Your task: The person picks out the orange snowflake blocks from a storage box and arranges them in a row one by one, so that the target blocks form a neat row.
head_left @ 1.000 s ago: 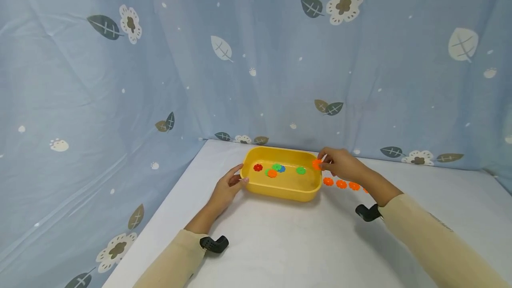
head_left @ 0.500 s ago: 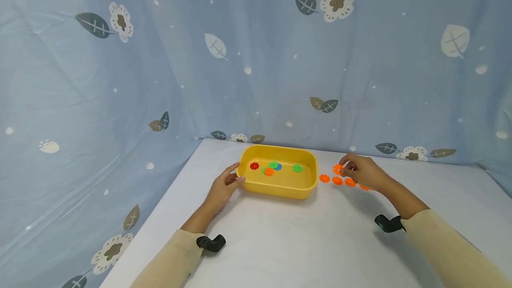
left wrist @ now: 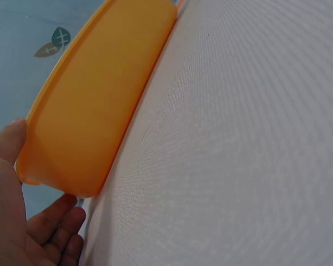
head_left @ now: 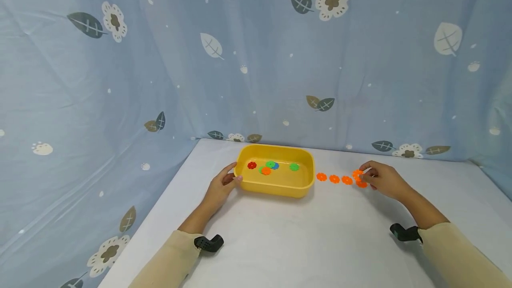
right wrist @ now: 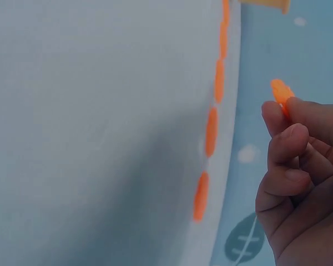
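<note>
My left hand grips the left end of a yellow plastic tub, thumb at the rim and fingers at the end wall, as the left wrist view also shows. Between the thumb and finger of my right hand is an orange flower-shaped disc, held above the table. Several matching orange discs lie in a row right of the tub; the raised disc partly overlaps the row's right end in the head view. Inside the tub are a red disc, green discs, a blue disc and an orange one.
A white cloth covers the table. Blue curtains with leaf and flower prints hang behind it and on the left. Each wrist bears a black camera mount.
My right hand has carried the orange disc from the tub's right rim rightward along the row to its far end. The left hand has kept its grip on the tub.
</note>
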A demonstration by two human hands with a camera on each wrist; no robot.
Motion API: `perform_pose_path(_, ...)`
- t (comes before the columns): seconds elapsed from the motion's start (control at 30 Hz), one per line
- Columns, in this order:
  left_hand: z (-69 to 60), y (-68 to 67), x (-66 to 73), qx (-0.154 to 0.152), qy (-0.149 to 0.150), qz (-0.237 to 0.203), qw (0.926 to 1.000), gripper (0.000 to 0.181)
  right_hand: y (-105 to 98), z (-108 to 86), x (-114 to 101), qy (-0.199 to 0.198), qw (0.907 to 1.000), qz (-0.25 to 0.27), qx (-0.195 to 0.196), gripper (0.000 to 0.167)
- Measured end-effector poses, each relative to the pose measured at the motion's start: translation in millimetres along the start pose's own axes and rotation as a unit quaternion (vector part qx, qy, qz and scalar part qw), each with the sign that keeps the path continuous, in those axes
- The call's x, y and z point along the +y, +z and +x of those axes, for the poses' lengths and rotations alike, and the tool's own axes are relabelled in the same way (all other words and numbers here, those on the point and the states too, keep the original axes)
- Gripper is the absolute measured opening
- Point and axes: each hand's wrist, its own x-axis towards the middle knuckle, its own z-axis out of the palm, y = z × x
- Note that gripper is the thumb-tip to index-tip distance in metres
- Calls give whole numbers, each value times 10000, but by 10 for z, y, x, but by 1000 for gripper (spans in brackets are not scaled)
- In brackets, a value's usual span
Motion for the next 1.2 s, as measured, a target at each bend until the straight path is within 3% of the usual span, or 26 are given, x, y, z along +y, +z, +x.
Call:
perform_pose_path(0.9,15,25,-14,-1,129,23,9999,62,-256,-264,677,865,9957,-278,200,38)
perform_pose_path(1.2,12,20,-16,56,101,28,9999,60,-281,-271,794,1089,9935,-321,94,32)
